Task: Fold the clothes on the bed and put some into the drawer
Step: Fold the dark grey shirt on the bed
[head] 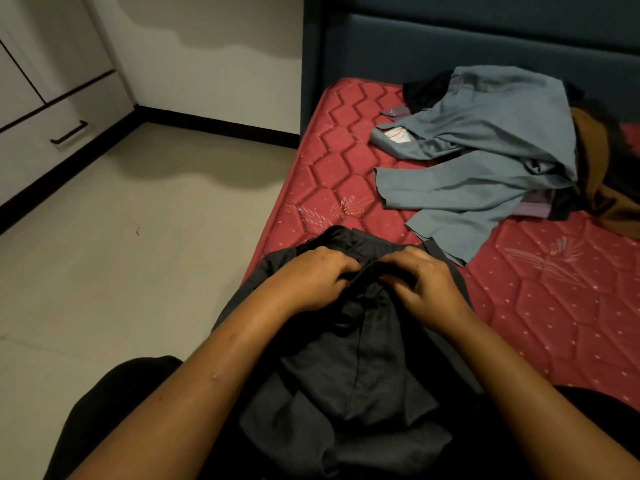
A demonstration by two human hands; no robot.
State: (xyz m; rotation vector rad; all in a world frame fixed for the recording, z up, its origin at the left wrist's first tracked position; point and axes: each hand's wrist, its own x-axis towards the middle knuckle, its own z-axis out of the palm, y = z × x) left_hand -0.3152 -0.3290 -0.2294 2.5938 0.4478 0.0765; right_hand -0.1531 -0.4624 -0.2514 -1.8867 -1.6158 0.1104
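Though rumpled, dark garment (363, 368) in both hands (313, 277) (424, 282)

Mattress (540, 306): red, quilted in zigzag and hexagon lines, scattered pale dots, feathery motifs. Shirt (485, 133): plain grey-blue. Nearest garment (363, 368): plain charcoal. Cloth (592, 157) beside shirt: brown. Headboard (450, 39): dark teal. Drawer (41, 147): off-white, black handle (68, 132). Floor (121, 271): pale beige.
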